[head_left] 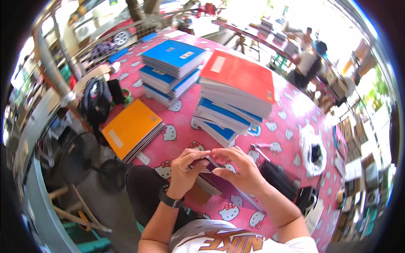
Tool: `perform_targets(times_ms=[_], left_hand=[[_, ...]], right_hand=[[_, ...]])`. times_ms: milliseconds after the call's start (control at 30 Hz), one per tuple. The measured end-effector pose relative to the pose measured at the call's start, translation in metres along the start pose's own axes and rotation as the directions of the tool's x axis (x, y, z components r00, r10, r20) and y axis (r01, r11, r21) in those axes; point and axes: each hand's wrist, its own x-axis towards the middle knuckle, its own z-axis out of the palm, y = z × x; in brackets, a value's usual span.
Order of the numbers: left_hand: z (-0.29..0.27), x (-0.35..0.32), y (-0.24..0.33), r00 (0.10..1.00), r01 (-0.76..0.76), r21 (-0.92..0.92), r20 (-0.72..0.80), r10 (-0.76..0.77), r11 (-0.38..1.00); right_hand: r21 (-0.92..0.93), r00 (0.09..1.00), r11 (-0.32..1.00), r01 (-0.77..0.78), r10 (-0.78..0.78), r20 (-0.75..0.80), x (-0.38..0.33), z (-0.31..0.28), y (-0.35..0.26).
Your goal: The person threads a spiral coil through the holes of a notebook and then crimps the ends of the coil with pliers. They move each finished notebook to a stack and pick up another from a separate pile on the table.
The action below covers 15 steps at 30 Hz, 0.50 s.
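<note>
Close to the table's near edge, my left hand [185,166] and my right hand [241,168] come together over a purple-covered notebook [230,185]. Fingers of both hands are bent around its upper edge, with the thumbs on the near side. A pale spiral coil [248,198] runs from beneath my right hand toward the lower right. Part of the notebook is hidden behind my fingers. Just beyond my hands rises a tall stack of notebooks with a red cover [240,74] on top and blue ones below.
A stack of blue notebooks [171,55] stands farther back, and orange notebooks [133,126] lie at the left. To the right are a black mesh item [278,179] and a white plastic bag [312,156]. A fan [78,158] stands left of the table. People sit in the background.
</note>
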Motion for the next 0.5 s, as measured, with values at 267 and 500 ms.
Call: perform_targets(times_ms=[267, 500], left_hand=[[0.025, -0.014, 0.020, 0.981, -0.192, -0.125, -0.001, 0.193, 0.973], [0.024, -0.027, 0.018, 0.985, -0.163, -0.160, 0.023, 0.169, 0.974]], right_hand=[[0.165, 0.974, 0.963, -0.211, 0.221, -0.045, -0.031, -0.007, -0.025], [-0.240, 0.962, 0.971, 0.019, -0.084, -0.262, -0.036, 0.019, -0.026]])
